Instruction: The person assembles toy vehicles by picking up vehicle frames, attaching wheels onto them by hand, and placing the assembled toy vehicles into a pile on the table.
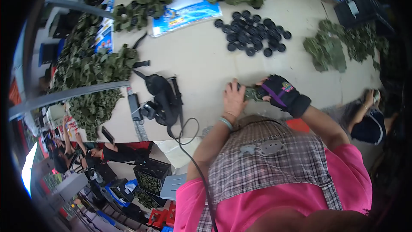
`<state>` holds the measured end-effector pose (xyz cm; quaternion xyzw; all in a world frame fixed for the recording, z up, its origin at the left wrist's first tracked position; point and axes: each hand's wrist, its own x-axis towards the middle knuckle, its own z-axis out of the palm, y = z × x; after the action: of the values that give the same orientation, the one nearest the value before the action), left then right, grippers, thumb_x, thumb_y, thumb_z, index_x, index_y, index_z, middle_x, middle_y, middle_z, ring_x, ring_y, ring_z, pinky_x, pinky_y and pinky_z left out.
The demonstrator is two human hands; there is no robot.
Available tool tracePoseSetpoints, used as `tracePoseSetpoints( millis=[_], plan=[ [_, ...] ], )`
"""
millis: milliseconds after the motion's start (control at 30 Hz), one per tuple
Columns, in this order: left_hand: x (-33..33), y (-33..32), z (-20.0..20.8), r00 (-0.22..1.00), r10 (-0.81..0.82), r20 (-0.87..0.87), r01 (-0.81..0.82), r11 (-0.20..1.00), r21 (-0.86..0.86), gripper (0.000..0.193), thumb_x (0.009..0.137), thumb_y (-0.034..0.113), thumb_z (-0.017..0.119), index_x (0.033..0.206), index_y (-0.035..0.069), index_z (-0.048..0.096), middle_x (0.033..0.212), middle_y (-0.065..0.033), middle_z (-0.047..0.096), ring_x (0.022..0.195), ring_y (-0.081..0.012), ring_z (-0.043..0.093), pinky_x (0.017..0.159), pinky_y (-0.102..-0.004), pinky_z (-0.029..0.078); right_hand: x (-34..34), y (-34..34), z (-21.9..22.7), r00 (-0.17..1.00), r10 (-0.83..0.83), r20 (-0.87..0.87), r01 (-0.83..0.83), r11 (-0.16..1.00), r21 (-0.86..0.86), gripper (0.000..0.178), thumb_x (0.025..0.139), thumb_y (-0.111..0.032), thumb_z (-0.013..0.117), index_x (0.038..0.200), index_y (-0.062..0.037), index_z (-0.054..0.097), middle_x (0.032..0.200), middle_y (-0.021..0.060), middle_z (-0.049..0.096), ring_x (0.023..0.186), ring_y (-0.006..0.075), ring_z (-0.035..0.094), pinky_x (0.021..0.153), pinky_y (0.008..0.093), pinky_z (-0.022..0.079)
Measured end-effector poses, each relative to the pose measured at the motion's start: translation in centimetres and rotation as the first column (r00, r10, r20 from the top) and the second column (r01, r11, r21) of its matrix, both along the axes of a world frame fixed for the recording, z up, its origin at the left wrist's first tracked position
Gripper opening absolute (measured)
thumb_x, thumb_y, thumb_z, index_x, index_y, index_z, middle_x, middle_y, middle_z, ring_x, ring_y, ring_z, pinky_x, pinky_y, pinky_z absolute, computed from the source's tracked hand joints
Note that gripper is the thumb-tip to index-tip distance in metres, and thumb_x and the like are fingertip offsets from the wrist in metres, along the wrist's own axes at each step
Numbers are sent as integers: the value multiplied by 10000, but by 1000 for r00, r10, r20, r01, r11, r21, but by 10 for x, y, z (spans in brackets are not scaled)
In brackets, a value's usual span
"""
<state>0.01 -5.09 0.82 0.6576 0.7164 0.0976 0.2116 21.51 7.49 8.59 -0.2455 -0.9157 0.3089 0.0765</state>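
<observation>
Two hands close on one green toy part (254, 93) at the bench (201, 60) edge: bare left hand (234, 99) and gloved right hand (281, 93), each grip shut around it, black wheels (253, 34) beyond

green toy part (254, 93) half-hidden by hands (257, 94)

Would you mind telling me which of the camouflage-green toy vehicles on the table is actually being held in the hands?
It is the single green toy vehicle at the table's near edge, gripped between the bare left hand and the gloved right hand. All the others lie in untouched heaps farther away.
</observation>
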Motion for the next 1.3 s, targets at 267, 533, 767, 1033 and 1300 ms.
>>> tracePoseSetpoints(
  millis=[267,533,767,1033,1300],
  plan=[
    [2,-3,-4,999,-8,-34,10,997,72,729,644,301,944,1283,157,623,1505,-177,448,1335,-400,476,967,-542,472,-54,-1,-37,992,-126,-6,126,991,42,247,827,-153,689,1045,-49,636,1046,199,676,1015,431,644,876,541,518],
    [0,-5,-13,999,-15,-40,16,999,31,607,751,306,872,1298,187,637,1533,-160,456,1354,-381,473,985,-525,455,-72,-6,-24,867,-428,255,472,869,-149,311,852,-168,729,1113,-34,625,1092,211,665,1078,428,632,957,513,492],
    [-3,-6,-21,1000,-21,-7,21,999,45,723,716,333,892,1360,175,603,1555,-175,429,1363,-403,452,1003,-543,439,-85,31,4,933,306,188,-303,952,-44,292,854,-274,733,1063,-74,689,1043,173,691,1022,374,662,905,491,516],
    [-19,8,-6,996,-91,10,90,994,58,749,648,272,934,1319,181,612,1525,-166,440,1353,-409,454,992,-545,456,-54,21,-37,982,31,186,-17,997,-77,386,912,-302,754,1183,-45,657,1136,167,695,1086,341,666,948,477,524],
    [-73,44,55,899,-437,19,433,896,95,822,658,254,940,1399,195,587,1648,-168,311,1463,-421,378,1141,-584,394,-38,-7,46,912,-244,331,377,176,-909,743,953,-344,818,1558,-67,486,1373,102,647,1156,194,647,889,362,575]
  ],
)
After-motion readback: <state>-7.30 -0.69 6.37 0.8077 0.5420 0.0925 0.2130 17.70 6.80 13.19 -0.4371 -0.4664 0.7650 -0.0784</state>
